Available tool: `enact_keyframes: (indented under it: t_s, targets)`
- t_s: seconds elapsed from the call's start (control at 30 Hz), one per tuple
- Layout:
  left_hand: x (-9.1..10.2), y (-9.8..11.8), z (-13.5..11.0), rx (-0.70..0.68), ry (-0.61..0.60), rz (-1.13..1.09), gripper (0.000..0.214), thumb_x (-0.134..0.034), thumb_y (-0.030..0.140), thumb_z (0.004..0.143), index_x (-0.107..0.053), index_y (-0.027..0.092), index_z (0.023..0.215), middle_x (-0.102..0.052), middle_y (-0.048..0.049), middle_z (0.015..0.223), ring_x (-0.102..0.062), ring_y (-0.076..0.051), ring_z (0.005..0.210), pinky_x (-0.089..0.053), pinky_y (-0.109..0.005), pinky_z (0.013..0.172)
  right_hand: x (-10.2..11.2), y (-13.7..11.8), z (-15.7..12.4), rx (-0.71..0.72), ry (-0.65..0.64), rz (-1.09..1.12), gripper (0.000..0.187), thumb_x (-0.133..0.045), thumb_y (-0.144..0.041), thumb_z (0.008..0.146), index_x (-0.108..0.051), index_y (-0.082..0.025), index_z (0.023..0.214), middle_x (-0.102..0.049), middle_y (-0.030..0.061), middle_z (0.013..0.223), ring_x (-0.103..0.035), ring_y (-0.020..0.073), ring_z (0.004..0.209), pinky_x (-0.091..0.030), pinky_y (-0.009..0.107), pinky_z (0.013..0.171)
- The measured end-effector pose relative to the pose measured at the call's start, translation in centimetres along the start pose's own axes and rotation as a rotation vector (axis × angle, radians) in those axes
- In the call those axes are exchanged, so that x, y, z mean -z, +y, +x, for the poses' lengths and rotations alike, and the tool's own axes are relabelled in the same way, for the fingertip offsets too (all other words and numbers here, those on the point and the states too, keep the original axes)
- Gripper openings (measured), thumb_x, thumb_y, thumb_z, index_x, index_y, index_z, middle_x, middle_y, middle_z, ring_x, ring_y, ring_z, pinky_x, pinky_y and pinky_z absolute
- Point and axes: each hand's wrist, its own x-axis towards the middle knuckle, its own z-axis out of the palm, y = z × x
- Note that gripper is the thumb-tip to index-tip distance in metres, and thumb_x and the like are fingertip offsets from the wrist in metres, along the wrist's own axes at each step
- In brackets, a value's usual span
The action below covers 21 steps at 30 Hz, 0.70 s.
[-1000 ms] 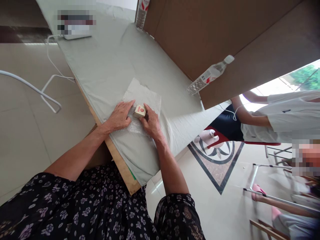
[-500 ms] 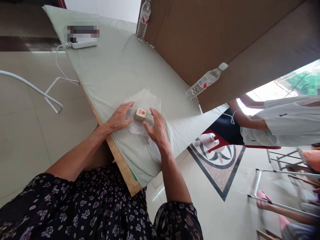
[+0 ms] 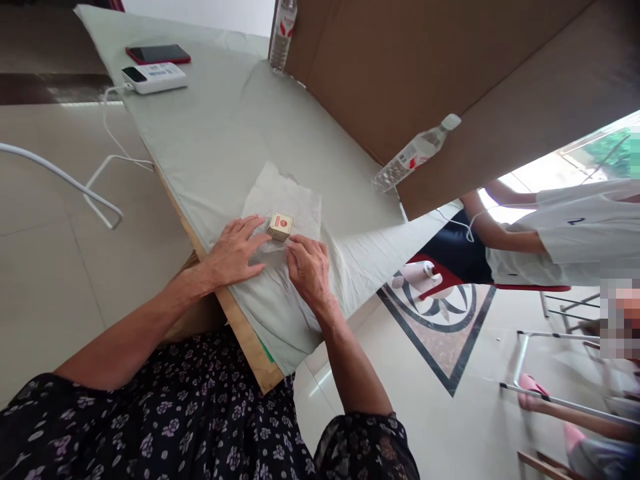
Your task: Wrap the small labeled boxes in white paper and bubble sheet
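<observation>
A small beige box with red print on top rests on a thin, translucent white wrapping sheet, which lies creased on the cloth. Just left of the box is my left hand, palm down with fingers and thumb spread; its fingertips lie over the sheet's left edge. My right hand is at the near right side of the sheet, close to the box. Its fingers are curled in and seem to pinch the sheet's near edge, though the fingertips are partly hidden.
A pale cloth covers the table. A phone and a white device with a cable lie at the far left. Two water bottles lean against a large cardboard panel. A seated person is at the right.
Both hands have come nearer to me. The right fingers have curled in at the sheet's near edge, and the sheet's far left part now lies spread out. The box stays on it.
</observation>
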Motion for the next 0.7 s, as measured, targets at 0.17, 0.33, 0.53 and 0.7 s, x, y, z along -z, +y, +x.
enact_keyframes:
  t_s: [0.17, 0.33, 0.53, 0.7]
  targets:
    - [-0.2, 0.2, 2.6, 0.113, 0.135, -0.158, 0.011, -0.063, 0.027, 0.089, -0.072, 0.022, 0.091, -0.062, -0.0124, 0.15, -0.055, -0.034, 0.143, -0.042, -0.057, 0.121, 0.9, 0.6, 1.4, -0.057, 0.065, 0.064, 0.015, -0.059, -0.03, 0.1, -0.07, -0.026, 0.091, -0.074, 0.0092, 0.129, -0.068, 0.0283, 0.121, -0.053, 0.048, 0.099]
    - [0.3, -0.3, 4.8, 0.208, 0.135, -0.435, 0.015, -0.061, 0.033, 0.086, -0.069, 0.02, 0.085, -0.067, -0.0138, 0.144, -0.064, -0.032, 0.131, -0.057, -0.048, 0.101, 1.2, 2.3, 4.3, -0.081, 0.016, 0.238, 0.012, -0.063, -0.032, 0.096, -0.066, -0.025, 0.087, -0.072, 0.0102, 0.134, -0.067, 0.0277, 0.126, -0.052, 0.048, 0.105]
    - [-0.2, -0.7, 6.2, 0.269, 0.178, -0.622, 0.025, -0.063, 0.044, 0.083, -0.066, 0.019, 0.082, -0.077, -0.0136, 0.123, -0.072, -0.027, 0.108, -0.057, -0.042, 0.094, 0.0, 3.3, 5.9, -0.176, -0.065, 0.546, 0.02, -0.064, -0.042, 0.093, -0.064, -0.024, 0.084, -0.077, 0.0071, 0.121, -0.072, 0.0233, 0.111, -0.054, 0.04, 0.099]
    - [-0.5, -0.2, 6.0, 0.27, 0.178, -0.682, 0.026, -0.066, 0.045, 0.082, -0.066, 0.019, 0.076, -0.078, -0.0116, 0.112, -0.072, -0.025, 0.104, -0.055, -0.04, 0.096, -0.2, 2.5, 4.8, -0.262, -0.027, 0.579, 0.027, -0.064, -0.049, 0.091, -0.064, -0.024, 0.083, -0.079, 0.0056, 0.11, -0.072, 0.0213, 0.097, -0.055, 0.036, 0.091]
